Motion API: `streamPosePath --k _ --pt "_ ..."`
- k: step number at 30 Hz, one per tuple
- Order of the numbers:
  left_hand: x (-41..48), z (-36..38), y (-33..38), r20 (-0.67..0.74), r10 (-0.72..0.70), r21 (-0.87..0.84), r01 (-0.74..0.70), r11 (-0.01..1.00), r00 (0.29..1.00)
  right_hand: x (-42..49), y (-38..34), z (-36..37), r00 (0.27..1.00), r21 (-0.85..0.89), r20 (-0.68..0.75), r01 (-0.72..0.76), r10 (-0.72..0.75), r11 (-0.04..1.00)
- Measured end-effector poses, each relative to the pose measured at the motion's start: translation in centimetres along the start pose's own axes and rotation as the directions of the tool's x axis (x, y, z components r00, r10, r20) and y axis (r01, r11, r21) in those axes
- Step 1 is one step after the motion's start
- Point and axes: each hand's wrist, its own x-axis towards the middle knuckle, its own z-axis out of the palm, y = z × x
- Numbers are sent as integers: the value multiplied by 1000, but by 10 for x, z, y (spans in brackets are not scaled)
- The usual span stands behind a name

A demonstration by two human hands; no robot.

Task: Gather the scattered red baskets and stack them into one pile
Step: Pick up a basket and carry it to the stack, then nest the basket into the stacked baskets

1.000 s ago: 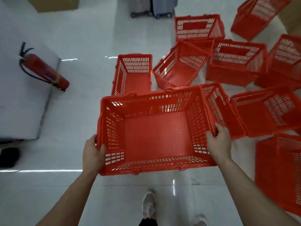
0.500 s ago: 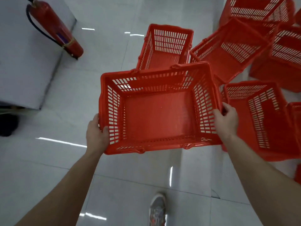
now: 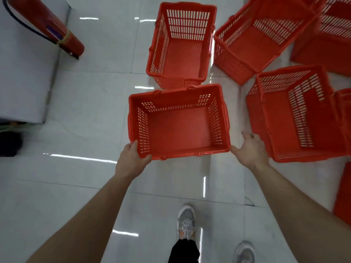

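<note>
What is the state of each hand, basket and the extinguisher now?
left hand, grips the near basket's corner.
right hand, open, beside the same basket.
near basket, upright, empty.
far basket, upright, empty, on the floor.
fire extinguisher, lying on a grey platform.

No legible text, brand or number was present. The purple label (image 3: 54,32) on the fire extinguisher (image 3: 73,43), upper left, was unreadable.
</note>
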Motion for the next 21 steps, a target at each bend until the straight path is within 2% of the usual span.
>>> streamPosePath --k 5,10,13,17,21 --pt "-61 3 103 95 136 127 -148 981 986 -57 75 -81 989 -38 -10 -151 151 988" --pt "-136 19 238 210 366 239 -410 880 907 -125 192 -167 947 56 -75 -309 313 949" --pt "-194 35 320 275 463 267 -530 805 842 -180 271 -214 900 128 -93 -413 426 902" --pt "-277 64 418 380 525 298 -638 710 761 -267 377 -267 809 237 -118 -541 576 807" --pt "-361 92 504 399 590 276 -706 652 701 -355 466 -303 710 341 -92 -636 698 692"
